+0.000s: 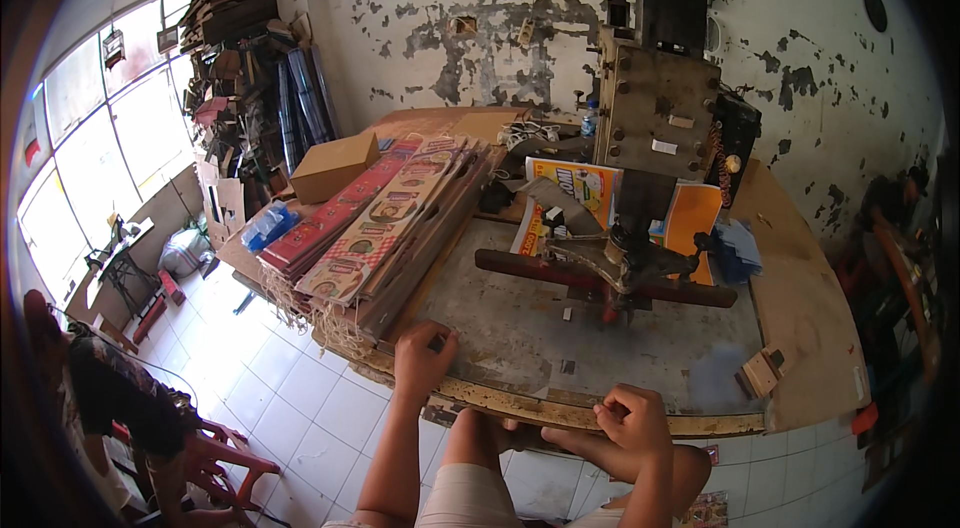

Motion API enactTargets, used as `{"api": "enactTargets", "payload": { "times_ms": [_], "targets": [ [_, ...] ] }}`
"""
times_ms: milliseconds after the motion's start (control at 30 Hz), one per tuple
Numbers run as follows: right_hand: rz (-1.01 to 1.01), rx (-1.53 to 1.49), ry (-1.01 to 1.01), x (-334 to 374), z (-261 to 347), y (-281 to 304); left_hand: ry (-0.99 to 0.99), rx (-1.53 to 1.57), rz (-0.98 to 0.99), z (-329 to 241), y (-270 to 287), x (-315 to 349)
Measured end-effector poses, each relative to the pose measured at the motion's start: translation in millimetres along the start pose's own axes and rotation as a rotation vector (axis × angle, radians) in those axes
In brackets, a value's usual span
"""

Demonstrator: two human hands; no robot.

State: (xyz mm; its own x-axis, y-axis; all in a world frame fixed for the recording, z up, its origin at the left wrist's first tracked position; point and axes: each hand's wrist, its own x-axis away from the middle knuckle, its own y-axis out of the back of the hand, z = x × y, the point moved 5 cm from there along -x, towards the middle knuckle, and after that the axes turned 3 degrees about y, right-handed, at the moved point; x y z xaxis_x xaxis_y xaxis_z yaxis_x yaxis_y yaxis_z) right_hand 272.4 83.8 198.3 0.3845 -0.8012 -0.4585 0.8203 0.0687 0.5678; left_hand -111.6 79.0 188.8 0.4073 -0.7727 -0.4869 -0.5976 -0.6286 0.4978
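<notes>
My left hand (422, 358) rests on the near left part of the worn metal work plate (560, 328), its fingers curled around a small dark thing right beside the long stack of flat printed cardboard pieces (385, 228). My right hand (632, 420) hovers at the table's front edge, fingers loosely curled, with nothing visible in it. A heavy grey press machine (655, 118) with a red bar (600, 278) stands at the plate's far side. My bare knees show below the table edge.
A brown cardboard box (335, 166) sits behind the stack. Orange and yellow printed sheets (580, 193) lie under the machine. Small wooden blocks (762, 371) lie at the right. Cardboard piles (235, 58) fill the left corner. Red plastic stools (215, 463) stand on the tiled floor.
</notes>
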Motion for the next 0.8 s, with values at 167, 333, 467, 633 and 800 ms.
{"api": "enactTargets", "payload": {
  "times_ms": [167,333,467,633,800],
  "targets": [
    [0.019,0.016,-0.013,0.1,0.3,0.4,-0.035,0.025,-0.043,-1.4,1.6,-0.2],
    [0.035,0.038,-0.023,0.7,-0.9,0.3,-0.008,0.019,-0.037,2.6,-0.4,0.4],
    [0.011,-0.003,-0.008,1.3,-3.2,-0.7,0.005,0.024,-0.012,3.5,-0.6,0.0],
    [-0.002,-0.021,-0.003,1.4,-2.9,-1.1,0.005,0.022,-0.020,0.4,1.3,0.9],
    [-0.001,-0.019,-0.005,1.0,-2.9,-1.3,-0.033,0.027,-0.025,5.4,0.6,0.7]
  ]
}}
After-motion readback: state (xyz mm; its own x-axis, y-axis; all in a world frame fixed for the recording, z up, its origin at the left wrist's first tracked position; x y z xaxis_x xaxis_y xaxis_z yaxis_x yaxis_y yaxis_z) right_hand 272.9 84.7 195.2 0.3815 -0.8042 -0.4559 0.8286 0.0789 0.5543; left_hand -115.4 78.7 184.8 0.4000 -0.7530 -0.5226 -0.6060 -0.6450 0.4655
